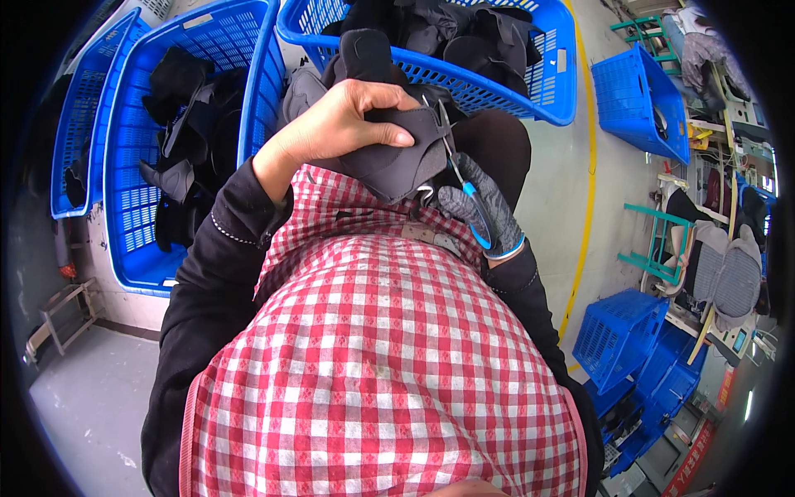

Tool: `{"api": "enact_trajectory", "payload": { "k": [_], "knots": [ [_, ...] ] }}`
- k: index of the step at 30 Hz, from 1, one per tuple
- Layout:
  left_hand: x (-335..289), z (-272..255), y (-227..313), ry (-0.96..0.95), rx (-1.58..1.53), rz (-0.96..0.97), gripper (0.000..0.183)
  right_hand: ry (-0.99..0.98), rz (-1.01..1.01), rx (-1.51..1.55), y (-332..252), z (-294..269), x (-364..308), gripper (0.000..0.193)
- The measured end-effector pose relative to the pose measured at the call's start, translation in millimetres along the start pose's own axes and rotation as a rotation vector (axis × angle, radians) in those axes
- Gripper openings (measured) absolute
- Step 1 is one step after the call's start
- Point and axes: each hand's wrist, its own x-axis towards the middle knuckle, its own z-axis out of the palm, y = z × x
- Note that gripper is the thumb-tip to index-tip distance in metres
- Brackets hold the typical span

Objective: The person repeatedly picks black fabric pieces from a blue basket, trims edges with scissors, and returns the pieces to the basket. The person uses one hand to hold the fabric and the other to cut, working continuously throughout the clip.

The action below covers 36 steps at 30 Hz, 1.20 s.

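Note:
Above my lap, my left hand [339, 124] is closed on a dark grey piece that looks like a shoe upper [393, 170], thumb on top and fingers behind. My right hand [497, 203], in a grey knit glove, grips a pair of scissors [476, 203] with blue and black handles. The blades point up and away from me, spread apart at the upper's right edge. Whether they touch the material I cannot tell. More dark uppers [364, 58] lie just beyond my left hand, partly hidden by it.
Blue crates [265, 108] with dark pieces stand at my left; another blue crate [464, 79] with dark pieces is straight ahead. Further blue crates [617, 340] are on the right, past a yellow floor line [590, 207]. Green metal frames [658, 240] and a cluttered bench stand far right.

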Motion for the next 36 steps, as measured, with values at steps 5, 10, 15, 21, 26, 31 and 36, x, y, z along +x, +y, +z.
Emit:
{"api": "enact_trajectory", "payload": {
  "k": [5,10,15,21,26,31,36],
  "knots": [
    [2,0,2,-0.026,0.012,-0.031,0.037,0.036,0.053,-0.05,5,-8,1,0.052],
    [4,2,3,-0.011,0.082,-0.018,0.038,0.029,0.049,-0.087,-8,-4,-1,0.048],
    [4,2,4,-0.014,0.057,-0.015,0.034,0.053,-0.031,-0.054,-17,5,0,0.043],
    [3,5,0,-0.026,0.083,-0.01,0.037,0.066,-0.021,-0.121,-27,4,-2,0.039],
    [15,-10,21,-0.053,0.214,0.028,0.038,0.219,0.013,0.284,-41,-4,-3,0.033],
    [40,-26,45,-0.221,0.541,0.349,0.035,0.193,-0.099,0.285,-33,13,1,0.053],
    [8,7,23,0.279,0.921,0.271,0.035,0.125,-0.226,-0.059,-12,24,-4,0.05]
  ]
}}
